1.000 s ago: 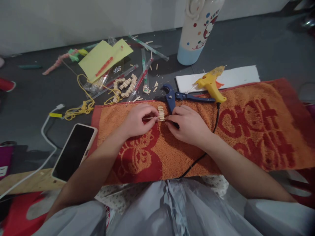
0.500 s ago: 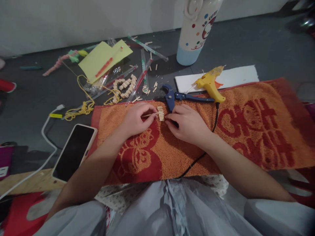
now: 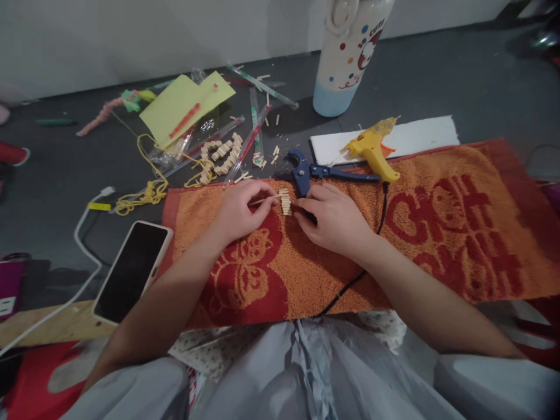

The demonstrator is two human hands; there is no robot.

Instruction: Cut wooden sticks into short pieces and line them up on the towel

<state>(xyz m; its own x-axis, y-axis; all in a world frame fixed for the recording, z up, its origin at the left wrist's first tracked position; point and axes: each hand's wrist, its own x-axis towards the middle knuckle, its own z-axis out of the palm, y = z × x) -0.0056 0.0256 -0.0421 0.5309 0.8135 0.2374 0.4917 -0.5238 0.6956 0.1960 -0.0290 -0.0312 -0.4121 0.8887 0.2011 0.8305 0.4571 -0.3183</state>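
Between my hands lies a short row of small wooden stick pieces (image 3: 286, 202), set side by side over the orange and red towel (image 3: 324, 274). My left hand (image 3: 245, 211) is closed in a pinch on a thin wooden stick (image 3: 261, 201), whose right end reaches the row's left side. At the row's right edge, my right hand (image 3: 329, 214) has its thumb and forefinger drawn together. Whether those fingertips grip the row or a small piece is hidden. Just beyond the right hand are blue-handled cutters (image 3: 301, 175).
A yellow glue gun (image 3: 374, 149) rests across a white board (image 3: 429, 133), its black cord crossing the towel. Behind stands a bottle (image 3: 339, 81). At left are a phone (image 3: 131, 271), yellow yarn (image 3: 142, 198), a curved chain of wooden pieces (image 3: 236, 153) and yellow paper (image 3: 170, 105).
The thin stick in my left hand has tilted slightly, its right end a little higher against the row. My right hand has hardly moved.
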